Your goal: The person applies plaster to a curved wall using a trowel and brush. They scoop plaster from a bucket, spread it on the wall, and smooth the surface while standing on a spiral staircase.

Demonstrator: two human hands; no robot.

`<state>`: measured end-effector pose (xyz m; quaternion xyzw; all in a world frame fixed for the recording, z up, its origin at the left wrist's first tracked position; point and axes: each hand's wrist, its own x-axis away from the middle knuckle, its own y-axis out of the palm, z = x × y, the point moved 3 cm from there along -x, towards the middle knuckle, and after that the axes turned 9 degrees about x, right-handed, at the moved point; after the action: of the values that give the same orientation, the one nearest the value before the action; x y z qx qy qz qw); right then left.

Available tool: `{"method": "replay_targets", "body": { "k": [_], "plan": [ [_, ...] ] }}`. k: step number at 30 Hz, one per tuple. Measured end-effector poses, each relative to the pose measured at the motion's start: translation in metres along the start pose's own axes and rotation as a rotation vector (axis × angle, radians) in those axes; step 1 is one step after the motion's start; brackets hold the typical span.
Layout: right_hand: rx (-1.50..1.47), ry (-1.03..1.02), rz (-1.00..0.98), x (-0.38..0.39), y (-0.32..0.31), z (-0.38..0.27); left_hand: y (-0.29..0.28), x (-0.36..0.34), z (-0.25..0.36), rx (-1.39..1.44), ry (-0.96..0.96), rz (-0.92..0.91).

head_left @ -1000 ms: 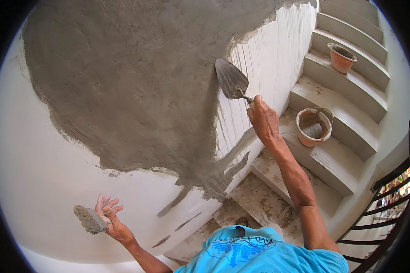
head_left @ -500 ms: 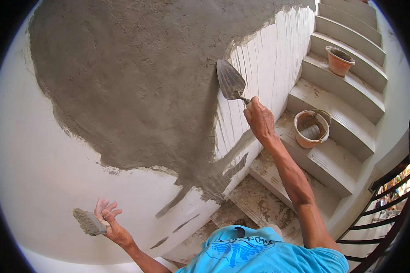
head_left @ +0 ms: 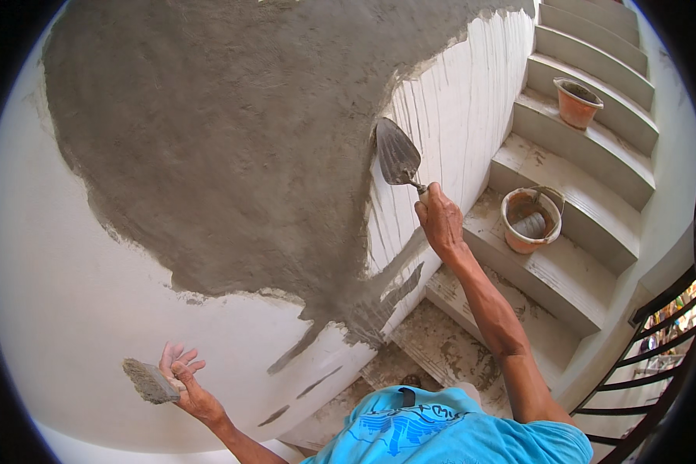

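My right hand point(head_left: 442, 224) is closed round the handle of a pointed brick trowel point(head_left: 398, 153). The trowel's dull metal blade lies at the right edge of the grey mortar coat point(head_left: 232, 147) on the white wall, its tip toward the coat. At the lower left, my left hand point(head_left: 190, 387) grips a small flat plastering tool point(head_left: 153, 380) by its handle, with several fingers sticking out. Rough grey mortar cakes the face of that tool, which is held in front of the bare white wall. The tool's exact kind is hard to make out.
Curved stairs point(head_left: 572, 213) climb on the right, splashed with mortar low down. One orange bucket point(head_left: 524, 246) holds a grey cylindrical item; another orange bucket point(head_left: 577, 116) stands higher up. A dark metal railing point(head_left: 634, 356) borders the lower right. Wet streaks run down the white wall strip point(head_left: 464, 85).
My right hand and the trowel have slid a little down and to the right along the mortar edge. My left hand has barely shifted, still gripping its tool.
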<state>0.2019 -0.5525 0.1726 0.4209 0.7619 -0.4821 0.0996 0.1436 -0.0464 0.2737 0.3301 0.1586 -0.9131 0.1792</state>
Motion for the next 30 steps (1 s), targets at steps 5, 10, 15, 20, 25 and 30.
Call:
{"method": "replay_targets", "body": {
  "k": [5, 10, 15, 20, 25, 30],
  "plan": [
    [-0.102, -0.036, 0.061, -0.020, -0.024, -0.038, 0.010, -0.005, -0.001, 0.029, 0.017, -0.002],
    [-0.094, -0.081, 0.046, -0.019, -0.007, -0.046, 0.011, -0.009, 0.001, 0.031, 0.019, -0.040],
    [-0.135, -0.166, -0.046, 0.013, -0.003, -0.043, 0.005, -0.008, 0.003, -0.034, -0.006, -0.015],
    [-0.242, -0.047, 0.045, -0.028, -0.021, -0.039, 0.009, -0.009, 0.001, -0.033, 0.001, -0.032],
    [-0.159, -0.115, 0.032, -0.033, -0.014, -0.051, 0.003, -0.008, 0.001, -0.054, -0.009, -0.012],
    [-0.180, -0.239, -0.040, 0.002, -0.013, -0.059, -0.007, -0.006, -0.005, -0.060, -0.021, -0.009]
  ]
}}
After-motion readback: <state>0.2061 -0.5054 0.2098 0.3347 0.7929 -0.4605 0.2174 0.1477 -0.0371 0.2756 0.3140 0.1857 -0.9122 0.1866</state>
